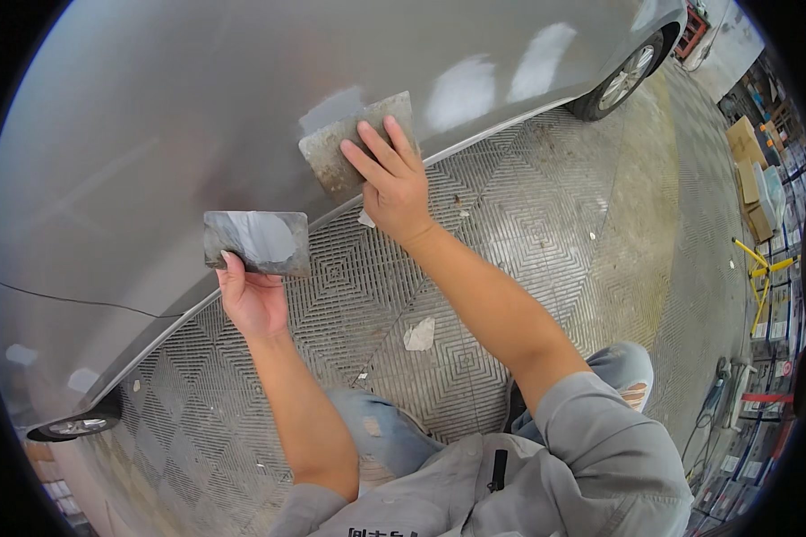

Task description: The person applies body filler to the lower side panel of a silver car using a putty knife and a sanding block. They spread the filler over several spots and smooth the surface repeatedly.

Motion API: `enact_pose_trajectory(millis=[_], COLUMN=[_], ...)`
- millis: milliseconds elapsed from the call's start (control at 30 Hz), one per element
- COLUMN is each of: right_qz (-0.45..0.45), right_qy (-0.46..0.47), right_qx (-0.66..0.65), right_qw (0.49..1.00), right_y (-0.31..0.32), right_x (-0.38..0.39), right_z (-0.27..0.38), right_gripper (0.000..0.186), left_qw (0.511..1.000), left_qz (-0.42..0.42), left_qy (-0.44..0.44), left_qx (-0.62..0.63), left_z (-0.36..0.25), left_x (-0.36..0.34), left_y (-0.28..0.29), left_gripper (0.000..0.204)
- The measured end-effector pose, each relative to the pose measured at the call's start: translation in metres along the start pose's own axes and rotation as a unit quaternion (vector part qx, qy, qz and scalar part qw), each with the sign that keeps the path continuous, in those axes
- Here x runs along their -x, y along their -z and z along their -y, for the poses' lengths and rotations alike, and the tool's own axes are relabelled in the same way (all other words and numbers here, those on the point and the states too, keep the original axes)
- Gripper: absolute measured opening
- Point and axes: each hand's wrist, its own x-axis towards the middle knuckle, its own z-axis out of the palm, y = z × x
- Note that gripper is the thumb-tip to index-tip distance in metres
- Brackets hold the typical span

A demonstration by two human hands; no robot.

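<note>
Grey paste (273, 234) lies on the plate (291, 265), which the left hand (255, 300) supports near the lower edge of the car's side: the thumb is clamped over the plate's near edge, with the remaining fingers partly hidden beneath. The right hand (394, 188) holds the spreader (330, 159) against or just off the panel (188, 98); edge contact cannot be confirmed from this angle. Three of its fingers are fanned across the spreader's outer face, and the thumb is out of sight. The spreader's upper edge overlaps a light grey patch (331, 103), so the step in hand is judged to be laying or smoothing paste there. For a good result, the person should share pressure evenly among the fanned fingers, so that neither corner digs in and leaves a ridge. The spreader should be kept at a low, constant angle, drawn in one unbroken stroke past the patch, and lightened toward the end to feather the border. The plate should be kept level and near the work, but clear of the panel, to prevent drips or scratches. Any paste on the spreader's edge should be wiped off against the plate between strokes.
</note>
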Motion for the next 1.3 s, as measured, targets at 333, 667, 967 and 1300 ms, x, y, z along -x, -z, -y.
enact_pose_trajectory(millis=[333,667,967,1300], right_qz=[0.030,0.053,-0.024,0.022], right_qy=[-0.029,-0.030,-0.007,-0.024], right_qx=[0.026,0.051,0.029,0.008], right_qw=[0.999,0.997,0.999,0.999], right_y=[0.014,-0.005,-0.001,0.023], right_x=[0.033,0.025,0.002,0.037], right_z=[0.013,0.012,0.005,0.017], right_gripper=[0.047,0.048,0.046,0.045], left_qw=[1.000,1.000,1.000,1.000], left_qz=[0.006,-0.002,0.007,-0.013], left_qy=[0.005,-0.003,0.006,0.006], left_qx=[0.013,0.027,0.018,0.015], left_z=[-0.001,-0.004,0.000,0.001], left_x=[0.000,0.000,-0.003,-0.002], left_y=[0.004,0.004,0.007,0.005], left_gripper=[0.028,0.029,0.027,0.027])
